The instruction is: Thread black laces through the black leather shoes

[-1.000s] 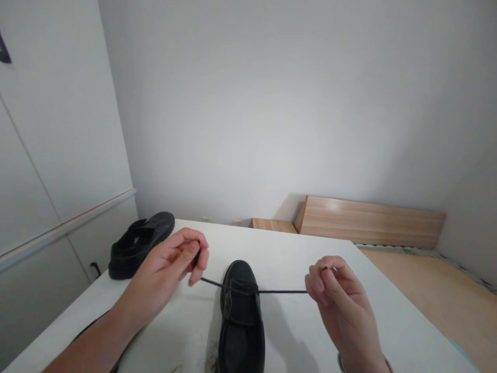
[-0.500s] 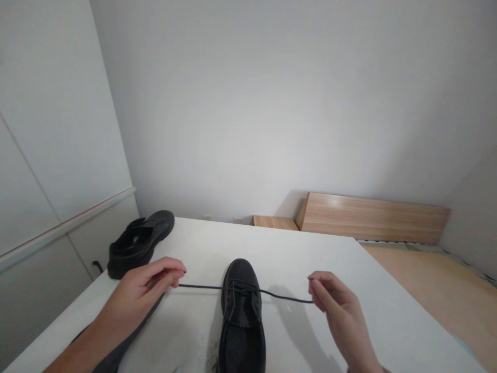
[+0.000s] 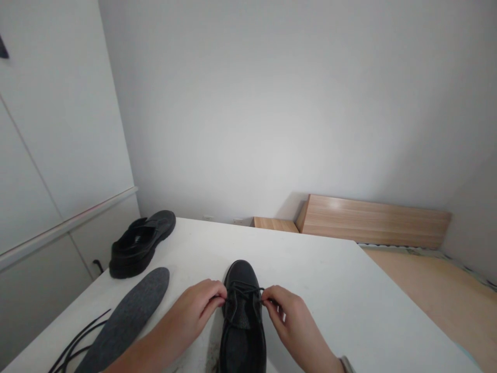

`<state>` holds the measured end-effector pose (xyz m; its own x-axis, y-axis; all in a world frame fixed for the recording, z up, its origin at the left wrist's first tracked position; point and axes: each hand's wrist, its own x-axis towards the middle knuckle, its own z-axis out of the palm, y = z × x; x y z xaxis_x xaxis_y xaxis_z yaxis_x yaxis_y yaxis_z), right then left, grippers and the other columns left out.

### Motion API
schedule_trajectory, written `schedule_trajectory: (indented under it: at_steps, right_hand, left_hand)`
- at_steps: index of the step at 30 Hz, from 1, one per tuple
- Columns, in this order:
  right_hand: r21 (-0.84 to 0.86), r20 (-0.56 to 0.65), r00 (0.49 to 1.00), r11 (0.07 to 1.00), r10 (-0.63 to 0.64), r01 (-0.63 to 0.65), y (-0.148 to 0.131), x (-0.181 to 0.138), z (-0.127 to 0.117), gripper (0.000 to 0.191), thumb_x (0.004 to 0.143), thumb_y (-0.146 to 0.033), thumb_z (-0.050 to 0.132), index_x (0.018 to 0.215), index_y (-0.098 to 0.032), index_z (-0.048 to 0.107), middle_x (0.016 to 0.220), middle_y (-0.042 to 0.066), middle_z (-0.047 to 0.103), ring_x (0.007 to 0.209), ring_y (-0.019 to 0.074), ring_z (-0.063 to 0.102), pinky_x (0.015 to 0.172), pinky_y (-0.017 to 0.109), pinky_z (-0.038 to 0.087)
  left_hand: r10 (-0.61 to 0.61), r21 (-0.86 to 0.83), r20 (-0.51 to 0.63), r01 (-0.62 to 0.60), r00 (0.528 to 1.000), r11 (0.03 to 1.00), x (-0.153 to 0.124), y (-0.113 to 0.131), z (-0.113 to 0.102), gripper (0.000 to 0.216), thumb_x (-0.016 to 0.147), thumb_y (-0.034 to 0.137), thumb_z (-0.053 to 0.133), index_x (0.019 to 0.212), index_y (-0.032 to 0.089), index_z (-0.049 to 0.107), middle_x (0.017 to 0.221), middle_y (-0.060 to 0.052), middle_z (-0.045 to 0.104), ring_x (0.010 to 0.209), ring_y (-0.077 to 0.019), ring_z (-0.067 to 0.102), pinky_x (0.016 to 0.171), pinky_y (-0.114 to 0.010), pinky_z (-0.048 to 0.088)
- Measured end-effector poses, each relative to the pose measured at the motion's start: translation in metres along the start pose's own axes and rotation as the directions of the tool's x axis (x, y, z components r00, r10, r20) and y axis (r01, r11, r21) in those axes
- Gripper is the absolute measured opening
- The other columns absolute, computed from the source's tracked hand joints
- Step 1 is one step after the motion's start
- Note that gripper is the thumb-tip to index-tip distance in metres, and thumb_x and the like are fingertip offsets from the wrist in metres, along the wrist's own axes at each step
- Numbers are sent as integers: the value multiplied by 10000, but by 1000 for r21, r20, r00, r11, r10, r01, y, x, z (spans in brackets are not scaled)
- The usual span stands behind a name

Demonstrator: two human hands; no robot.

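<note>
A black shoe [image 3: 243, 316] sits on the white table in front of me, toe pointing away, with a dark shoelace [image 3: 244, 288] threaded across its upper part. My left hand [image 3: 205, 303] is closed in a pinch at the shoe's left eyelet flap; the bit of lace between its fingertips is mostly hidden. On the opposite side, my right hand [image 3: 285, 311] pinches the lace close against the right flap, where a short curve of lace shows above the fingertips.
Another black shoe [image 3: 143, 243] stands at the table's far left corner. Nearer lie a grey insole [image 3: 132, 311] and loose dark laces [image 3: 79, 336], partly behind my left forearm. A wooden headboard [image 3: 373, 220] and bed base [image 3: 435, 290] are beyond the white table's [image 3: 330, 269] right edge.
Both hands have moved inward from wide apart to the sides of the shoe. The lace, earlier stretched out to both sides, is now mostly hidden. The insole and loose laces have come into view.
</note>
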<state>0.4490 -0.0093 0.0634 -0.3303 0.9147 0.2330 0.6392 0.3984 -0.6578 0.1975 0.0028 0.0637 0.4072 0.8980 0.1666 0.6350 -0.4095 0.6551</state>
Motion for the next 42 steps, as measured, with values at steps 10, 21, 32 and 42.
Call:
schedule_trajectory:
  at_steps: [10, 21, 32, 42]
  right_hand:
    - [-126, -19, 997, 990, -73, 70, -3, -1, 2, 214, 922, -55, 427, 931, -199, 585, 899, 50, 623, 834, 210, 593, 742, 341, 473]
    - [-231, -61, 988, 965, -142, 125, -15, 0, 7, 263, 884, 42, 444, 891, -181, 583, 943, 63, 581, 898, 245, 549, 797, 403, 457]
    - [-230, 105, 994, 972, -25, 48, -42, -2, 2, 266, 943, -114, 514, 1171, -209, 615, 1055, 86, 644, 943, 266, 653, 813, 398, 544]
    - [-727, 206, 977, 677, 56, 115, -75, 20, 16, 311, 823, 45, 496, 961, -135, 709, 960, 152, 679, 857, 324, 657, 665, 437, 545]
  left_hand:
    - [117, 43, -214, -110, 970, 993, -3, 6, 14, 208, 912, 127, 486, 831, 203, 662, 884, -46, 667, 862, -205, 624, 765, -306, 492]
    - [99, 93, -178, -83, 979, 992, -7, 13, 18, 220, 942, 103, 476, 952, 196, 674, 904, -46, 691, 865, -204, 657, 787, -313, 522]
    - [-59, 420, 69, 25, 996, 907, -2, 54, 14, 373, 861, 20, 408, 1078, 152, 681, 1078, -138, 650, 1001, -280, 641, 882, -426, 547]
    - [-101, 579, 141, 1, 985, 815, 20, 75, 18, 365, 803, -91, 419, 960, 61, 711, 1026, -216, 693, 978, -341, 658, 820, -455, 537]
